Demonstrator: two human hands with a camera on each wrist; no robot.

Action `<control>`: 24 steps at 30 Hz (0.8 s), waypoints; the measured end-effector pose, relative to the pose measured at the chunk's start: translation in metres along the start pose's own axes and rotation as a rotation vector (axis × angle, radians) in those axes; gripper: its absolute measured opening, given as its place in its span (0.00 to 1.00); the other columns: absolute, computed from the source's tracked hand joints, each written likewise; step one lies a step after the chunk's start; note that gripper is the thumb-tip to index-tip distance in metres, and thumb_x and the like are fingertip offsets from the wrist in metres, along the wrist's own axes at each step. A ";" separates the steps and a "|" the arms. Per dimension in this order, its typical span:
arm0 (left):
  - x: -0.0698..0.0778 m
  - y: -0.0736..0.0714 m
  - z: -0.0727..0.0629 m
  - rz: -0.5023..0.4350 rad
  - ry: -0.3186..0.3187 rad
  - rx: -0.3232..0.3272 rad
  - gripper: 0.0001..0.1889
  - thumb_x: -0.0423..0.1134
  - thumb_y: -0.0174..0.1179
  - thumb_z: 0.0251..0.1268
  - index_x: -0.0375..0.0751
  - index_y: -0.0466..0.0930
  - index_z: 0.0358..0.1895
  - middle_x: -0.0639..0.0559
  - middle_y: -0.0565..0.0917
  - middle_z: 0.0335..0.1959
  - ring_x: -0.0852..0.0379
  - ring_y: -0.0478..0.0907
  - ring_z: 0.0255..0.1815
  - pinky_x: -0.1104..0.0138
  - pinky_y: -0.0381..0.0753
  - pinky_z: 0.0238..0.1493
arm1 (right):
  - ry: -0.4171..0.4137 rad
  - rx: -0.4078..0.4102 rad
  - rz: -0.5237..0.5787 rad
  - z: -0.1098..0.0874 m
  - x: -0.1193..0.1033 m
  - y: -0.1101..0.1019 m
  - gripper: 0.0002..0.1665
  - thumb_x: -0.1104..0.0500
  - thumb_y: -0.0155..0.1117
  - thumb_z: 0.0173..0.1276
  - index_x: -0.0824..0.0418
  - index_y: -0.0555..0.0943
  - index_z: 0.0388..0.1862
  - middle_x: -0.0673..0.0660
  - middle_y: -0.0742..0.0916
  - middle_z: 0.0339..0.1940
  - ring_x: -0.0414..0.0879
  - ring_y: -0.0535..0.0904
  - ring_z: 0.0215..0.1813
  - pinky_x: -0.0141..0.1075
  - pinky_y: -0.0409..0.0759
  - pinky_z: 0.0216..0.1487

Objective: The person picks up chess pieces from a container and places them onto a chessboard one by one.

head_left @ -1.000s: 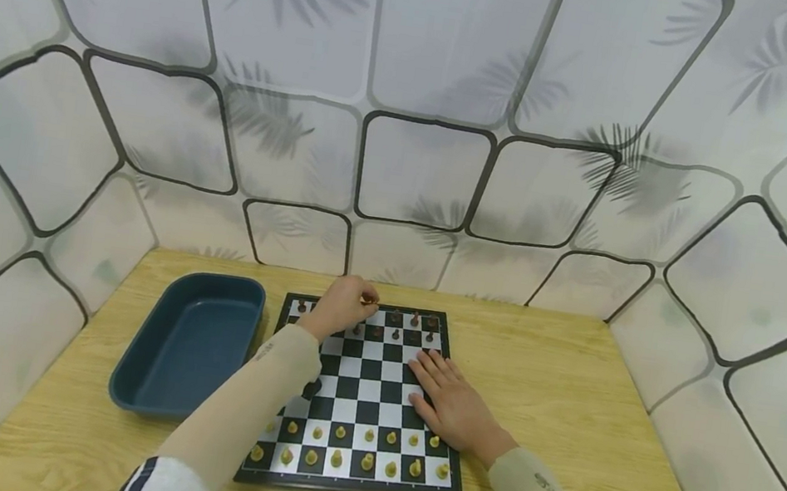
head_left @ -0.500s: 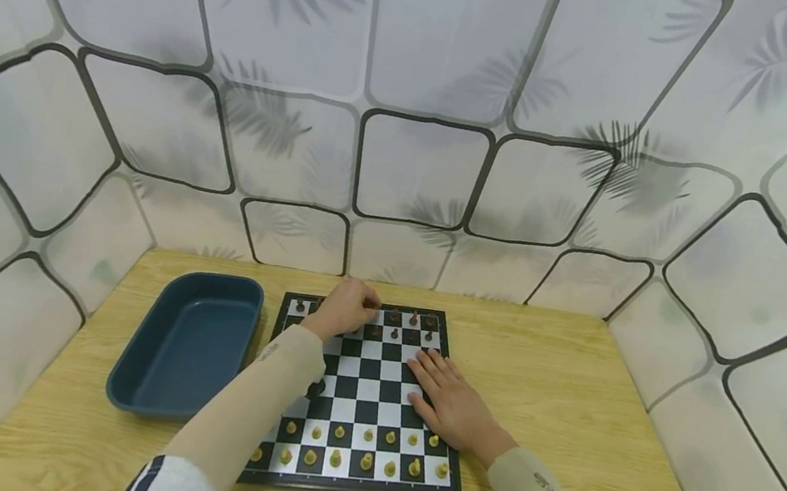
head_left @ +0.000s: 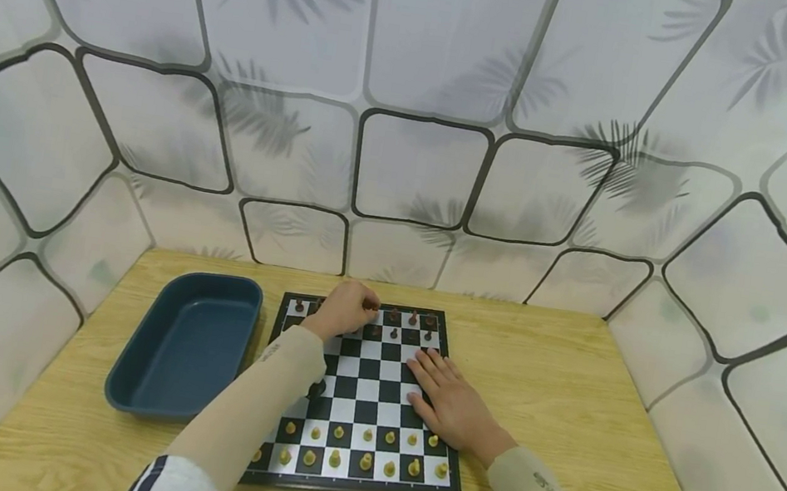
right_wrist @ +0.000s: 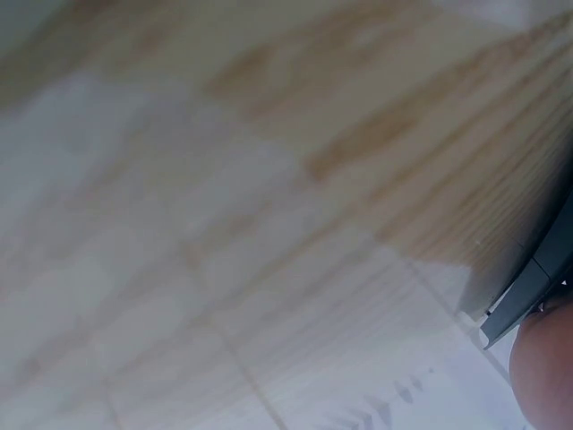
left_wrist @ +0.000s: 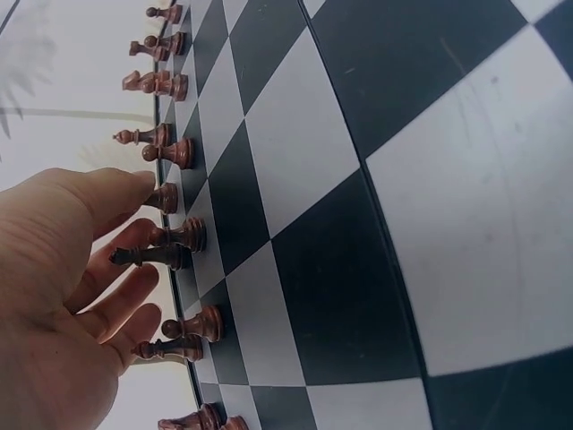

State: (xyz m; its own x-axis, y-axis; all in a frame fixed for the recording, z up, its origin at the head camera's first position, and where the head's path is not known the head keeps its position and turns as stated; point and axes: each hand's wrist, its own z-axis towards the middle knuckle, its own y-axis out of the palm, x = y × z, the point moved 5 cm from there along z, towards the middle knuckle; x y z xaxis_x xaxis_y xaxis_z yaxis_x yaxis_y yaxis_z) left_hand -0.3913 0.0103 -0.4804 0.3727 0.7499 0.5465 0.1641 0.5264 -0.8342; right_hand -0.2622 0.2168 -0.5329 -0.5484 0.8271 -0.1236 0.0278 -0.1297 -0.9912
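A black-and-white chessboard [head_left: 372, 369] lies on the wooden table. My left hand [head_left: 347, 309] reaches over to its far edge. In the left wrist view, the thumb and fingers of that hand [left_wrist: 49, 287] pinch a brown chess piece [left_wrist: 165, 199] in the back row, its top hidden behind the thumb. Brown pawns [left_wrist: 201, 322] stand just in front, and a darker, taller piece [left_wrist: 148, 256] is beside the fingers. Fingers spread, my right hand [head_left: 454, 405] rests flat on the right side of the board. Two rows of yellow pieces [head_left: 366, 461] stand on the near side.
A blue rectangular bin [head_left: 186, 351] sits left of the board. Wooden table [head_left: 556, 377] extends to the right, and patterned cloth walls [head_left: 415, 169] close off the back and sides. The right wrist view shows mostly blurred tabletop, with the board's black edge [right_wrist: 528, 291].
My left hand has shifted slightly right, and its fingertips have come down onto the far row; a reddish piece under them showed more before. My right hand stays put.
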 end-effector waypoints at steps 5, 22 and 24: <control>-0.004 0.000 -0.001 -0.034 -0.032 -0.018 0.13 0.35 0.67 0.72 0.38 0.89 0.56 0.44 0.90 0.52 0.50 0.86 0.51 0.55 0.85 0.57 | 0.008 -0.013 0.003 0.000 0.001 0.002 0.40 0.38 0.43 0.86 0.57 0.60 0.86 0.58 0.63 0.87 0.57 0.54 0.88 0.52 0.55 0.86; -0.020 -0.038 -0.014 -0.097 0.030 0.056 0.18 0.37 0.64 0.75 0.35 0.84 0.63 0.40 0.85 0.63 0.40 0.81 0.65 0.48 0.81 0.66 | -0.010 -0.005 0.008 0.000 0.007 0.007 0.39 0.39 0.43 0.86 0.58 0.59 0.86 0.60 0.63 0.87 0.58 0.54 0.88 0.54 0.55 0.86; -0.022 -0.045 -0.017 -0.077 0.047 0.096 0.17 0.38 0.64 0.75 0.34 0.85 0.61 0.38 0.86 0.61 0.39 0.82 0.63 0.47 0.81 0.66 | -0.014 -0.004 -0.011 0.000 0.008 0.006 0.39 0.39 0.43 0.86 0.58 0.59 0.86 0.60 0.63 0.87 0.58 0.55 0.88 0.54 0.56 0.86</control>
State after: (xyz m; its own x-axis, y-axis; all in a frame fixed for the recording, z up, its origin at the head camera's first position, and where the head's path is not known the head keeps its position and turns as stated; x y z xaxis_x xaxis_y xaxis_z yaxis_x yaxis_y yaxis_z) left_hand -0.3913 -0.0374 -0.4562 0.4056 0.6872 0.6027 0.1063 0.6195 -0.7778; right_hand -0.2659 0.2225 -0.5401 -0.5601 0.8208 -0.1119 0.0247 -0.1185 -0.9926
